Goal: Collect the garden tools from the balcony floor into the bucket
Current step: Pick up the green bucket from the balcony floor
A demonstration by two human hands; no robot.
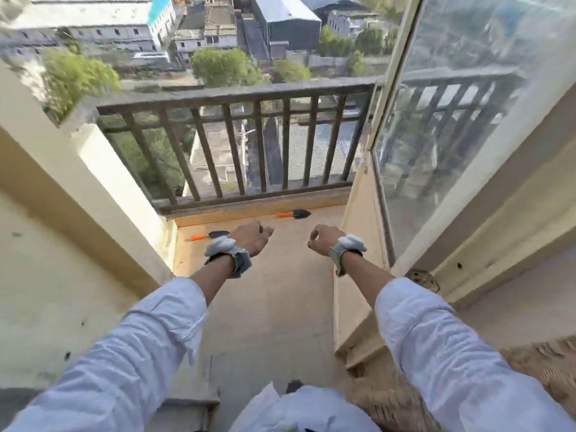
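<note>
Orange-handled trowels lie on the balcony floor, a pale tan slab. The left trowel lies near the left wall, handle pointing left, its dark blade partly hidden behind the left hand's wrist. The right trowel lies farther off, just beside the low kerb under the railing, handle left, blade right. The two trowels lie apart from one another. No bucket is in view.

Left hand: held out over the floor, fingers curled loosely inward, nothing in its grasp. Right hand: held out level with the left, fingers curled with thumb and forefinger nearly meeting in a ring, also holding nothing. Neither hand touches a trowel; both hang above the floor, the left hand nearest the left trowel. Each wrist carries a grey strap bearing a white, rounded device. Both forearms wear pale blue sleeves, rolled up short of the wrist.

Railing: dark, weathered vertical bars with a top rail, closing the far end of the balcony. Door: a glazed leaf in a cream frame, swung open at the right, its glass reflecting the railing. A woven mat lies at lower right. Beyond the railing, roofs and trees appear far below. No legible writing, label or brand mark is visible on any item.
</note>
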